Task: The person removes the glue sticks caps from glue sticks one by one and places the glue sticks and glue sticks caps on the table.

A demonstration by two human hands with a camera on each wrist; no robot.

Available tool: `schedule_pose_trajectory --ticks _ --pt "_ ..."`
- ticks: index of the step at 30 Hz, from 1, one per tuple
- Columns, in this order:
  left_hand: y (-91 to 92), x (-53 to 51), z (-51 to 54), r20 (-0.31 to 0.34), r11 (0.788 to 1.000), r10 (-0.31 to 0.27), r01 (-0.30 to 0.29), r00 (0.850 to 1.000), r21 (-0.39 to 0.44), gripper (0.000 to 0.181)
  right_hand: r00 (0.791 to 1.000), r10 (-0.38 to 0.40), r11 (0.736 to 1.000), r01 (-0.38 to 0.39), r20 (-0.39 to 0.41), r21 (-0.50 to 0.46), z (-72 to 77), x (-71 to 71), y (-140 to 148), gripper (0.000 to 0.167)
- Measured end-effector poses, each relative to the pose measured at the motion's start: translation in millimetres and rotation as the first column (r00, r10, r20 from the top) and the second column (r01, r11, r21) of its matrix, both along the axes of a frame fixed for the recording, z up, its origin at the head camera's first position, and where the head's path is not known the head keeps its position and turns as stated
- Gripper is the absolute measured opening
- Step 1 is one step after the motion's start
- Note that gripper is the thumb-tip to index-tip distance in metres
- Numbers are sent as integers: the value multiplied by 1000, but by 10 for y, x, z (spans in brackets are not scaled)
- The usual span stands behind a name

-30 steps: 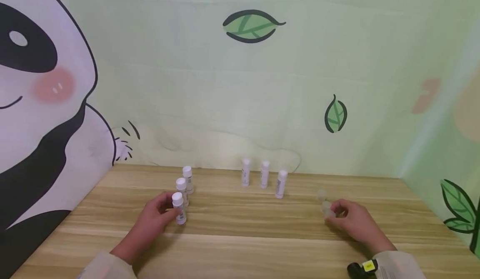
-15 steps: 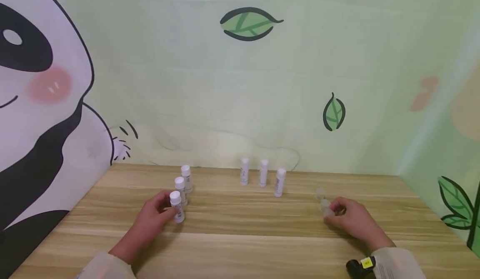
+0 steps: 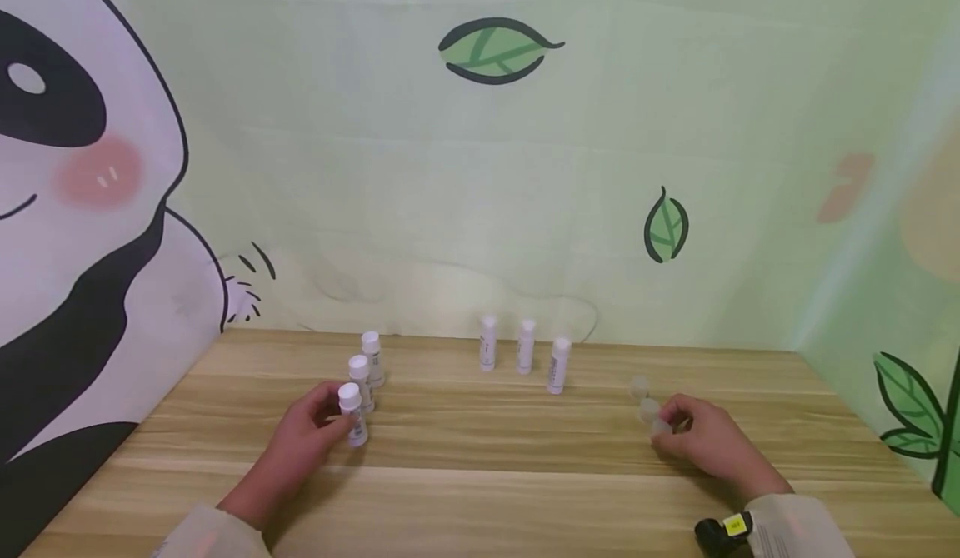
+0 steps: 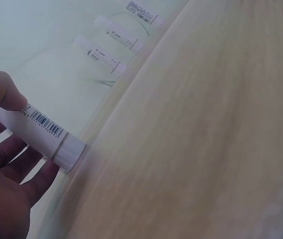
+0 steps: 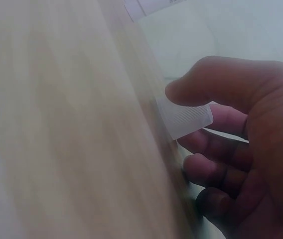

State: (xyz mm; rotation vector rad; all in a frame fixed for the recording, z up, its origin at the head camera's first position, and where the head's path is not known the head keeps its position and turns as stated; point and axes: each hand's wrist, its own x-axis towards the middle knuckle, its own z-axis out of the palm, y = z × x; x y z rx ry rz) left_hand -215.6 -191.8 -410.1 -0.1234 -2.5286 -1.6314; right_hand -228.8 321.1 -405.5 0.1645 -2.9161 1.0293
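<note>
My left hand (image 3: 315, 425) grips the nearest white capped bottle (image 3: 350, 400), which stands upright. Two more such bottles, a middle one (image 3: 359, 368) and a far one (image 3: 371, 343), stand close behind it in a slanting row. In the left wrist view the thumb lies against the held bottle's label (image 4: 47, 127), beside a barcode. On the right, my right hand (image 3: 708, 437) pinches a clear ribbed cap (image 5: 187, 119) between thumb and fingers, low at the tabletop. Another clear cap (image 3: 649, 410) lies just beyond it, and a third clear cap (image 3: 640, 386) farther back.
Three more white bottles stand upright near the back of the wooden table (image 3: 480, 508): a left one (image 3: 488, 346), a middle one (image 3: 525, 348) and a right one (image 3: 557, 368). Behind the table hangs a printed cloth backdrop (image 3: 420, 191). A black device (image 3: 722, 536) sits at the right cuff.
The head view has shifted slightly. Both hands stay at practically the same places, the left on its bottle and the right on the nearest cap.
</note>
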Motion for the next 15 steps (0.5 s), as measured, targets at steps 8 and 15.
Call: schedule_pose_trajectory --ticks 8,15 --pt "3 -10 9 10 1000 1 -1 1000 -10 36 1000 10 1000 -10 -10 -5 8 4 9 24" --pt "-1 16 54 -27 999 27 -27 999 -19 39 1000 7 1000 -6 5 -26 2 1 10 25"
